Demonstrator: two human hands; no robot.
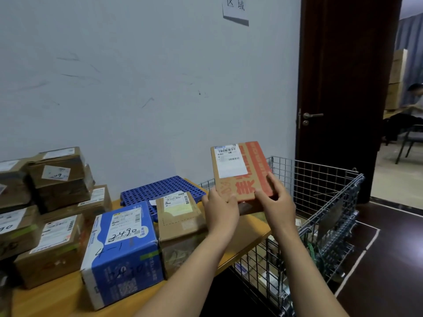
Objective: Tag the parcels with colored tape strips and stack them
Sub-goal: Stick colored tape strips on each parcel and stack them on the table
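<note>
1. Orange print on brown cardboard: we hold a flat parcel [240, 172] up in the air. It is tilted so that its face, with a white label, looks toward us. It hangs over the far right corner of the surface [247, 234], close to the cage [320, 202].
2. Our left hand [220, 208] is curled round the parcel's lower left corner.
3. Our right hand [275, 197] clamps the lower right edge, with its fingers lying across the orange face.
4. The two hands sit apart, one at each lower corner, and both are clamped on the parcel.
5. Below, on the surface, stands a blue box [123, 255]. Its top has a white label and handwritten numbers, and a green strip [150, 255] sits at its near right edge.
6. A brown box [178, 216] with a white label stands just beside the blue box, on its right.
7. Behind these two boxes, a blue perforated grid [160, 191] lies by the wall [137, 88].
8. At the left, a stack [57, 179] of brown boxes rises in several layers. Most of them carry white labels.
9. At the right, the wire cage stands on a dark floor, with more parcels low inside it.
10. A paper sign [235, 10] hangs high on the pale wall.
11. A dark door [343, 88] stands at the right, and beyond it a person [409, 106] is sitting.
</note>
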